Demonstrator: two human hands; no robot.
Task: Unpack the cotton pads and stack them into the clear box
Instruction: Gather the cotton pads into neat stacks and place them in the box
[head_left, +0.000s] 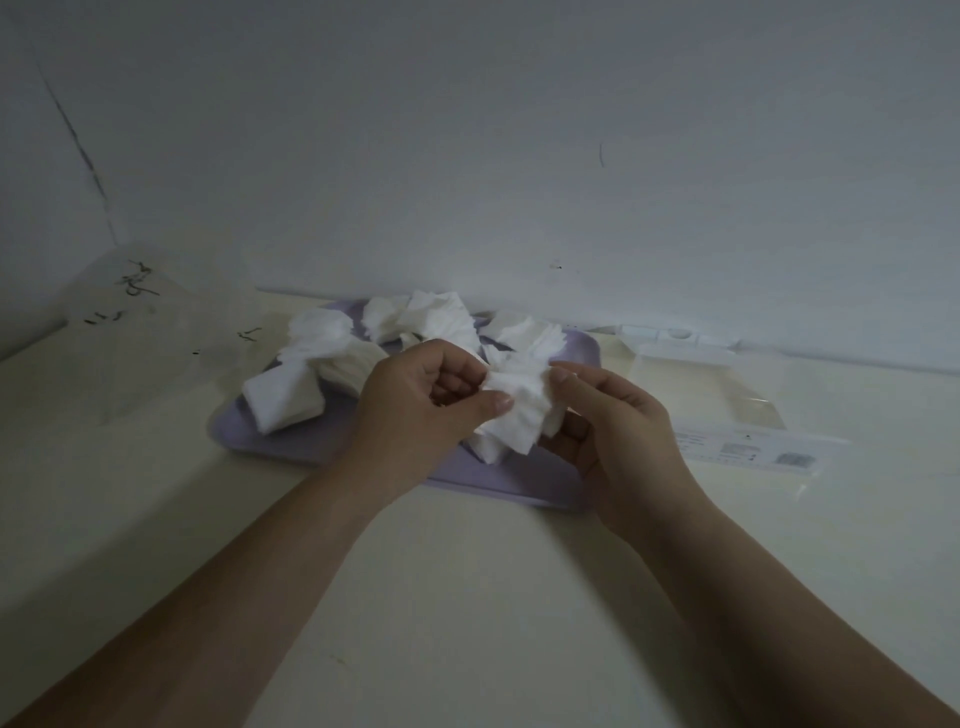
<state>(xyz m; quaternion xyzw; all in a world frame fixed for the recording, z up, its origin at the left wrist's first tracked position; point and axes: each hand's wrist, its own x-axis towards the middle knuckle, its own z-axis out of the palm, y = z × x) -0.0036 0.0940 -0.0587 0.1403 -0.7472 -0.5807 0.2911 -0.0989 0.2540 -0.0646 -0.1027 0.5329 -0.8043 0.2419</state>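
Both hands, left hand (415, 395) and right hand (613, 415), are pinching a messy bunch of cotton pads (519, 410) over the tray (311, 441), squaring them up; next they probably need carrying to the clear box (701, 384).

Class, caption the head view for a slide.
Left hand and right hand grip a bunch of cotton pads over a lilac tray; the clear box lies to the right.

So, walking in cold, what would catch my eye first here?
Two bare hands in the middle: the left hand and right hand both pinch a bunch of cotton pads over a lilac tray. Behind them, more white pads lie in loose heaps on that tray. To the right, by the wall, sits a clear box.
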